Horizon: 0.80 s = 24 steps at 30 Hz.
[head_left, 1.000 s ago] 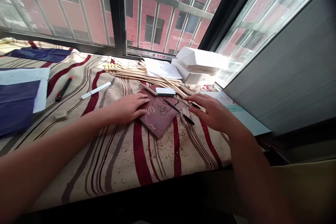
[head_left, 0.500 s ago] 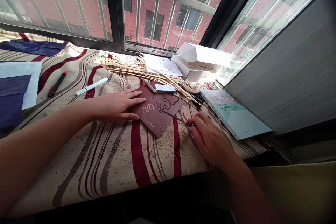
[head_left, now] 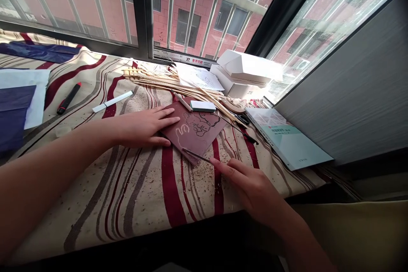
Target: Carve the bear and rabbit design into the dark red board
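My left hand (head_left: pixel 143 127) lies flat with its fingertips on the left edge of a dark red carving board (head_left: pixel 199 136), which has a pale incised figure. My right hand (head_left: pixel 250 189) rests on the striped cloth (head_left: pixel 137 195) below the board's lower corner. A thin dark metal carving tool (head_left: pixel 196 156) reaches from my right fingertips across that corner, and its handle end is hidden by the hand. A black-handled tool (head_left: pixel 247 134) lies on the cloth to the right of the board.
Around the board lie a pencil (head_left: pixel 182 102), a white eraser (head_left: pixel 202 106), bamboo strips (head_left: pixel 175 85), a sketch sheet (head_left: pixel 199 77), scissors (head_left: pixel 244 119) and a book (head_left: pixel 287 140). White boxes (head_left: pixel 247 70) stand by the barred window (head_left: pixel 204 12). A marker (head_left: pixel 68 98) lies at left.
My right hand has slid left and down toward the board's lower corner, taking the thin tool with it. My left hand stays on the board, and the view has shifted slightly.
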### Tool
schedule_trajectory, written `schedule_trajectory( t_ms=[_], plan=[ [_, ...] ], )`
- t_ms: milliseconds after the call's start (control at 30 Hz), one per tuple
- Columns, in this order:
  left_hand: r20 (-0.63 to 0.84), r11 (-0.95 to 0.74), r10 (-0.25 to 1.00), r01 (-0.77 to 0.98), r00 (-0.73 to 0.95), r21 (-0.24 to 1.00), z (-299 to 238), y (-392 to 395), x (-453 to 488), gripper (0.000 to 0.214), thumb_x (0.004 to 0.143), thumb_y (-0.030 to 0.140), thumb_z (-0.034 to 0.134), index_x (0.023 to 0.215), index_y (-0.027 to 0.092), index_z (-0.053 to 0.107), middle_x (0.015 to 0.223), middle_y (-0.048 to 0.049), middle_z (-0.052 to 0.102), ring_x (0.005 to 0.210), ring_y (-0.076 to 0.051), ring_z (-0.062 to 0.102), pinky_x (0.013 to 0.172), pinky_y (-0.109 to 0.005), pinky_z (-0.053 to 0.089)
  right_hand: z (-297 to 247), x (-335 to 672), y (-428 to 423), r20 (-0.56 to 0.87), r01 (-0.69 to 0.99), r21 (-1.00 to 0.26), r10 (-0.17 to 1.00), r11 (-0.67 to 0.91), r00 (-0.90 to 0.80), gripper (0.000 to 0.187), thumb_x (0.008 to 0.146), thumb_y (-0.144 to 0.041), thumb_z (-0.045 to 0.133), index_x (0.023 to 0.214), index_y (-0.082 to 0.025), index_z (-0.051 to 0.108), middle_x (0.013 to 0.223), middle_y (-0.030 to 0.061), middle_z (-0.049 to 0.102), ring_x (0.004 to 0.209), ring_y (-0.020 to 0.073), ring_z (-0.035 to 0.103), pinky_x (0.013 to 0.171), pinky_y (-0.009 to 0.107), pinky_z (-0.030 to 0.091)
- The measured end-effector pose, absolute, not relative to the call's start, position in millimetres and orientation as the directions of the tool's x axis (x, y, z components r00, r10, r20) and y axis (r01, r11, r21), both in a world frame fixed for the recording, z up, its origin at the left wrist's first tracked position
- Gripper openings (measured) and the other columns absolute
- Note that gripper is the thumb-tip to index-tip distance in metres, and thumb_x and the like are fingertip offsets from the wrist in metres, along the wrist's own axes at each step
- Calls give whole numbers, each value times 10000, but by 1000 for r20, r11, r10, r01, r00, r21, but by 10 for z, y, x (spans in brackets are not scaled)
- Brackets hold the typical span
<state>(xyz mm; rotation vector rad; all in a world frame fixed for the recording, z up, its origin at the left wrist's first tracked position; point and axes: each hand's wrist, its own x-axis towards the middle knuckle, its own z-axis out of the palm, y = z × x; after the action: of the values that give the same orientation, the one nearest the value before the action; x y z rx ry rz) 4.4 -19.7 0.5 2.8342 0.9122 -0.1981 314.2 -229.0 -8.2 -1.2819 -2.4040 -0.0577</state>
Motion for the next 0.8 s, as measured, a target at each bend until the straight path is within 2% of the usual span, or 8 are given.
schedule_trajectory(
  t_ms=[167,333,467,567,667,800],
  plan=[
    [-157,-800,569,588,807,123,-8,-196,49,886,1069,663,588,1800,225,343,1890,-170,110,1771,-375,131,1425,-540,202,-80,3116,-2324,364,825,-56,781,562,-507,638,987,42,355,1512,-101,689,888,35,686,590,134,609,564,224,557],
    [-114,-814,546,558,830,161,-21,-191,52,854,1083,676,563,1784,224,383,1881,-181,163,1762,-387,179,1421,-545,221,-92,3021,-2322,338,826,-11,779,564,-528,603,1003,26,369,1509,-66,684,918,61,715,604,145,660,570,239,589],
    [-105,-799,559,568,823,196,-40,-160,58,849,1069,666,598,1770,222,419,1874,-184,203,1753,-401,206,1418,-553,231,-81,2868,-2379,332,830,92,769,550,-546,673,946,45,346,1540,-48,648,949,90,751,547,163,636,509,272,570],
    [-100,-798,562,571,821,192,-52,-143,53,861,1063,690,598,1774,241,412,1879,-172,199,1753,-387,218,1418,-546,239,-59,2814,-2472,293,842,61,797,535,-528,725,899,51,364,1570,-53,617,973,96,758,533,164,612,534,290,608],
    [-92,-805,554,560,828,196,-45,-148,44,855,1063,684,602,1771,241,421,1878,-170,201,1752,-383,224,1417,-545,247,-70,2823,-2543,275,867,16,831,499,-483,768,886,48,388,1618,-73,585,988,103,750,577,179,645,559,299,630],
    [-89,-799,560,565,824,204,-20,-164,42,848,1058,656,617,1764,221,437,1874,-177,213,1746,-394,241,1415,-551,257,-98,2864,-2559,256,874,-45,852,483,-457,855,899,35,413,1721,-182,501,1040,102,750,645,181,676,607,283,638]
  ],
)
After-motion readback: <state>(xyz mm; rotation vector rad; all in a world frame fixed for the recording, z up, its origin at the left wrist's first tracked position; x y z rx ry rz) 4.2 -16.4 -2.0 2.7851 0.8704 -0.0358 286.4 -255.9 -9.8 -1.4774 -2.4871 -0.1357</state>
